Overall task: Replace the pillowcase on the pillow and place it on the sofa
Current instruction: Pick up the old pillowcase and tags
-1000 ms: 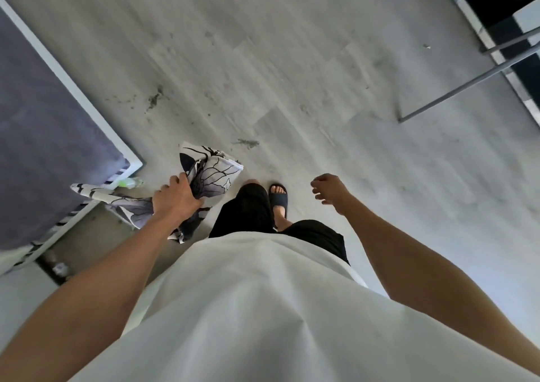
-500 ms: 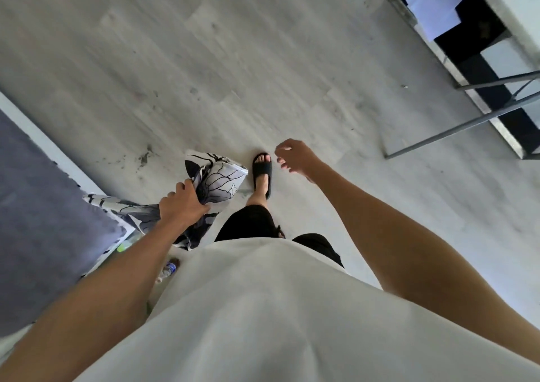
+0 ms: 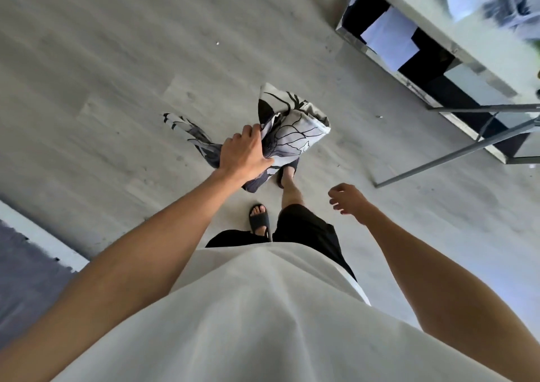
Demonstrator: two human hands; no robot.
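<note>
While the person stood on the grey floor [image 3: 122, 69], the left hand [image 3: 245, 155] grasped a bunched pillowcase [image 3: 292, 136], with the fingers [image 3: 248, 133] curled over the top of the cloth and the thumb side hidden under it. The pillowcase was white with black line drawings and some dark patches. It hung in the air in front of the person, above the floor and not touching it. One crumpled part stood up beyond the hand, toward the metal frame [image 3: 455, 151], and a thinner twisted tail [image 3: 187, 130] of the cloth stuck out on the other side of the hand, away from that frame. The lower end of the cloth partly covered one foot.

The right hand [image 3: 347, 202] held nothing. Its fingers were loosely bent and it was lower in the picture than the pillowcase, apart from it, on the side nearer to the metal frame.

Below the pillowcase I could see a black slipper [image 3: 259, 224] on the other foot, black shorts [image 3: 309, 229] and a white shirt [image 3: 248, 317] that filled the lower part of the view.

Beyond the pillowcase, the thin metal frame stood on the floor next to a low glossy cabinet [image 3: 438, 69] with dark openings. Far from the pillowcase, behind the left arm, there was a purple-grey surface [image 3: 26, 273] with a white border; I could not tell what it was.
</note>
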